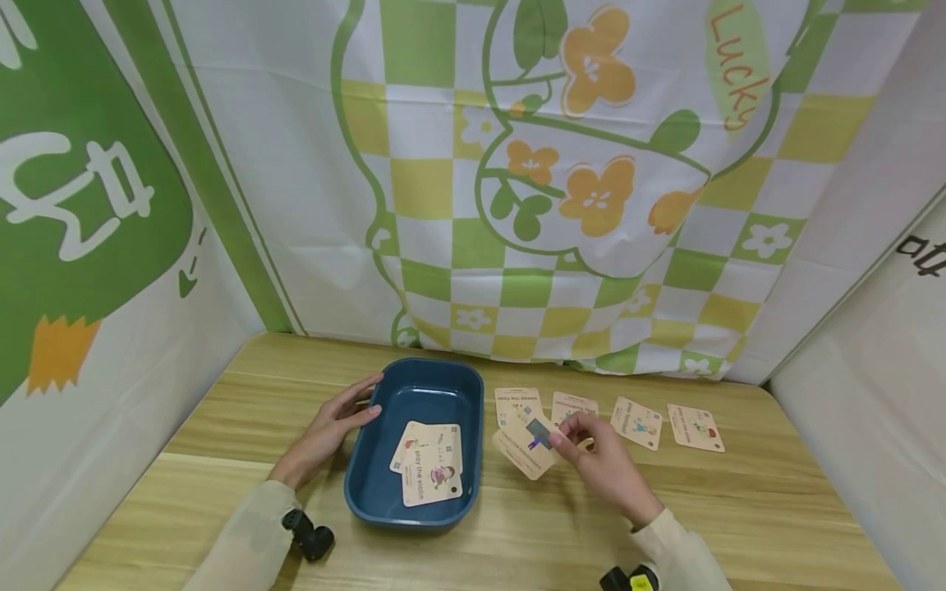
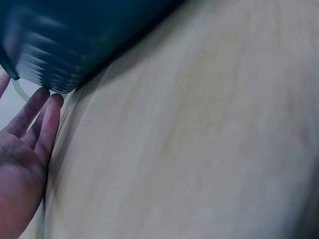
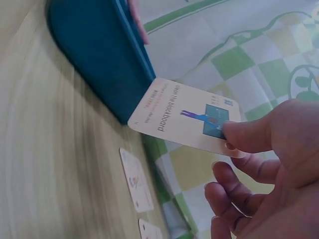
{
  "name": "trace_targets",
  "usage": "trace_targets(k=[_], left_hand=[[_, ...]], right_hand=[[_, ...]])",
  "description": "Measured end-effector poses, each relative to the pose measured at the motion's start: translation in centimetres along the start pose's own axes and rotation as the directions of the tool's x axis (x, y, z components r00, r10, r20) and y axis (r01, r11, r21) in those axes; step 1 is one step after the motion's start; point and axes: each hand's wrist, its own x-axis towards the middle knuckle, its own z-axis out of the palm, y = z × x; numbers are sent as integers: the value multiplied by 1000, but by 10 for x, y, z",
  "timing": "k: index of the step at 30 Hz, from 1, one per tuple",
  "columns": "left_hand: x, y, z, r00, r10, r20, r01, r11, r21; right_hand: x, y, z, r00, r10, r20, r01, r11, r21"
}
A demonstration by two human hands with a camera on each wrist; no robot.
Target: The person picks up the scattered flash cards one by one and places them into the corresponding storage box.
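Note:
My right hand (image 1: 602, 464) pinches a flashcard (image 3: 187, 117) between thumb and forefinger, holding it tilted above the table. It reads "clean the blackboard" and shows a small figure at a dark board. The other fingers curl loosely below it in the right wrist view. My left hand (image 1: 325, 435) touches the left side of a blue tray (image 1: 414, 523), its fingers fairly straight along the outer wall and the thumb at the rim. Inside the tray lie overlapping cards, with a "play the violin" card (image 1: 432, 465) on top.
Right of the tray, a row of cards lies near the table's back: a "sweep the floor" card (image 1: 517, 398), a partly hidden card (image 1: 575, 402), a "play football" card (image 1: 636, 423) and a far-right card (image 1: 695, 427). Printed curtains (image 1: 517, 287) enclose the wooden table (image 1: 517, 542).

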Motion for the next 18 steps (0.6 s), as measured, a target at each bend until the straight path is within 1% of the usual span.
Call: trace_targets(k=[4,9,14,18], left_hand=[[0,-1,0,1000,4,3,-4,1000,-5],[-1,-1,0,1000,-1,1,1,1000,-7],[-1,0,0,1000,-14,-3,14,1000,-5],[0,-1,0,1000,-20,-7,20,1000,-3]], right_hand=[[1,-7,1,1000,0,-27,1,999,46],[2,-18,7,998,-17,-60,21,997,77],[5,-29,17,996,-56,-64,63,991,115],[7,-35,26,996,-66,-61,74,987,143]])
